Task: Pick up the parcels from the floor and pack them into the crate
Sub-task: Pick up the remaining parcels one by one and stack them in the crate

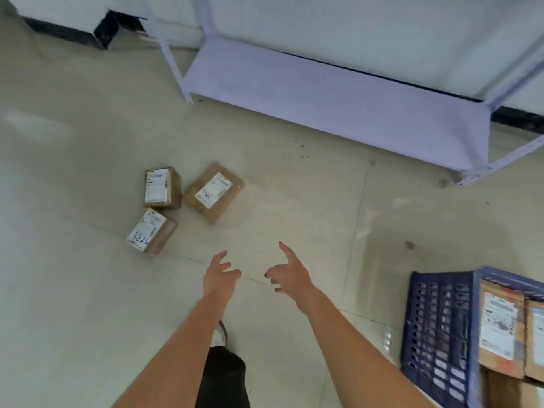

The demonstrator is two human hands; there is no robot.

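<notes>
Parcels: three small cardboard boxes (213, 192), frame centre-left; probably light, stiff; grip opposite sides.
Hands: left hand (219, 275) and right hand (290, 276) empty, fingers loosely spread.
Crate: blue crate (438, 328), lower right, partly filled.

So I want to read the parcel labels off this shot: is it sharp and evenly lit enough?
Head view: soft motion blur throughout; handwriting on the three floor parcels is only partly legible. Wide-angle lens bends the shelf rack. Glare streaks the tiles beside the crate, and its parcel labels are smeared. Both the left hand and right hand look soft-edged.
</notes>
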